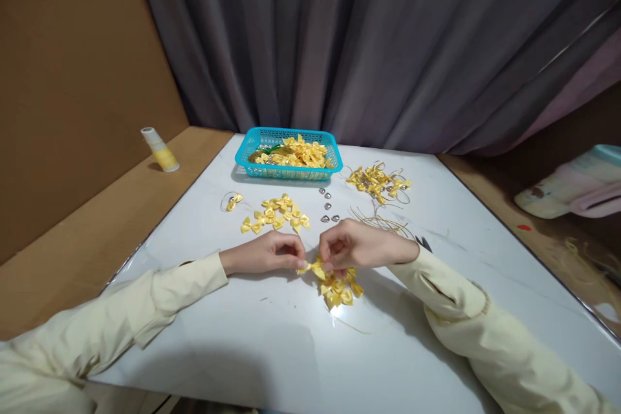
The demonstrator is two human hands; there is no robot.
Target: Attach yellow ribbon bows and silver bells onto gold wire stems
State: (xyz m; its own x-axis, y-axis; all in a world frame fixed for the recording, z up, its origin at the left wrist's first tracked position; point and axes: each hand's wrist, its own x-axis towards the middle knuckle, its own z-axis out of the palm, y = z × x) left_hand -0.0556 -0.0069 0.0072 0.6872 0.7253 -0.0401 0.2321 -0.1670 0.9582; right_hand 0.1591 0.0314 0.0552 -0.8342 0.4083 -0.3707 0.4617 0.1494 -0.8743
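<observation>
Between my two hands, just above the white table, is a yellow ribbon bow (313,268). My left hand (272,252) pinches its left end, and my right hand (352,244) pinches its right side. Right below my right hand lies a small pile of yellow bows (339,291). Another loose group of yellow bows (276,212) lies beyond my left hand. Several silver heart-shaped pieces (326,206) sit past my right hand. Close to my right wrist are thin gold cords (388,225) and a dark-handled tool (424,244), partly hidden by the sleeve.
A blue plastic basket (288,173) full of yellow bows stands at the table's far edge. Bows with cords and silver pieces (378,181) are heaped to its right. One corded bow (233,201) lies at left. A yellow-and-white cylinder (161,150) stands on cardboard beyond the table.
</observation>
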